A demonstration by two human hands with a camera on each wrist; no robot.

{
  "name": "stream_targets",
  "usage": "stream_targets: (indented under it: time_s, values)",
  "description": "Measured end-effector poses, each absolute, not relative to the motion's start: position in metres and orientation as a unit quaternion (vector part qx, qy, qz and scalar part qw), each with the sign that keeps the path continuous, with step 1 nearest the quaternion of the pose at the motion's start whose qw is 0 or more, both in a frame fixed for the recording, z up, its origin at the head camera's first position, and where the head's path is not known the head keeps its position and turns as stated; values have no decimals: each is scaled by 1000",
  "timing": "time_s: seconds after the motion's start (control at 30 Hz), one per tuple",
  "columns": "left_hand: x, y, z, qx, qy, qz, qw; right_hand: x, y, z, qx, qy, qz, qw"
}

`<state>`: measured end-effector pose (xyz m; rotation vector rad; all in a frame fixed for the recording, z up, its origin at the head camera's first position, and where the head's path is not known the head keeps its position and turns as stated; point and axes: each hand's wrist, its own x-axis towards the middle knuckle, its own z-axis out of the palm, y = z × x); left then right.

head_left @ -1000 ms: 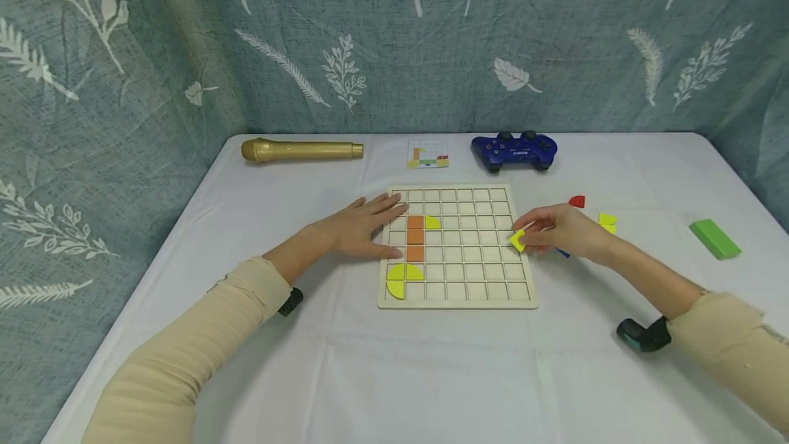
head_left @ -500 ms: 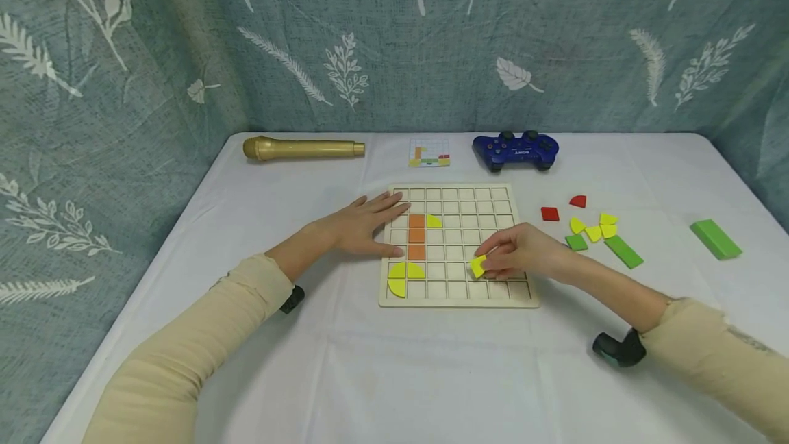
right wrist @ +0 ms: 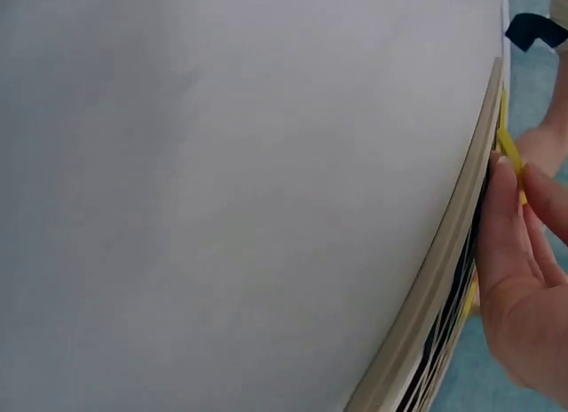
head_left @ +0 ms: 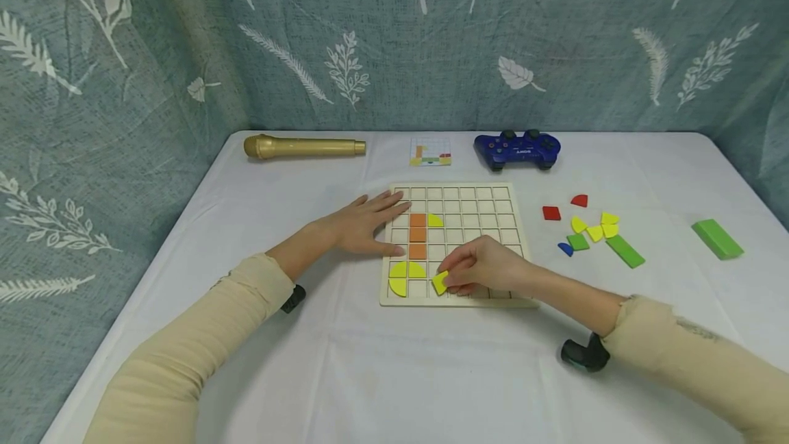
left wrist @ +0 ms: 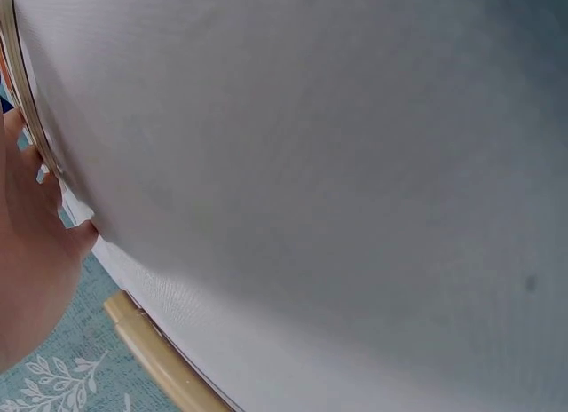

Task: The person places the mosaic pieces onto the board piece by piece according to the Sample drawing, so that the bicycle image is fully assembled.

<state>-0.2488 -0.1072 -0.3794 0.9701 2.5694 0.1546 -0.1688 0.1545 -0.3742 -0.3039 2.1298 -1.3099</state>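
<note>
A pale wooden grid board [head_left: 477, 210] lies on the white table. Over its lower part my right hand [head_left: 483, 267] pinches a yellow tile [head_left: 440, 283] between thumb and fingers; the right wrist view shows that yellow tile [right wrist: 510, 154] tilted above the board's edge. My left hand [head_left: 365, 228] rests spread on the board's left edge. Set in the board are several orange squares [head_left: 418, 234], a yellow quarter-circle [head_left: 435, 220] beside the top one, and yellow quarter-circles [head_left: 398, 270] at the lower left. The right hand covers part of the lower cells.
Right of the board lie loose yellow tiles [head_left: 594, 233], red pieces [head_left: 551, 213], a green bar [head_left: 625, 251], a green square [head_left: 578, 242] and a blue piece [head_left: 565, 249]. A green block [head_left: 718, 238] sits farther right. Behind are a gold microphone [head_left: 305, 147], a pattern card [head_left: 430, 152] and a blue game controller [head_left: 518, 150].
My right hand has carried the yellow tile leftward from the board's right edge to its lower middle, uncovering the loose pieces at the right. The left hand has stayed in place.
</note>
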Motion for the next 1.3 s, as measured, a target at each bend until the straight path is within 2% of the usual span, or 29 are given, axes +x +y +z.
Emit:
stream_targets:
  time_s: [0.7,1.0,1.3]
  values:
    - [-250,-108,-381,355,915,57,183,-158,126,-367,-212,838,-439,245]
    - [-248,-108,-379,351,916,64,184,-164,128,-369,-228,814,-456,278]
    - [-249,-110,-381,354,915,67,184,-170,129,-368,-188,785,-489,330]
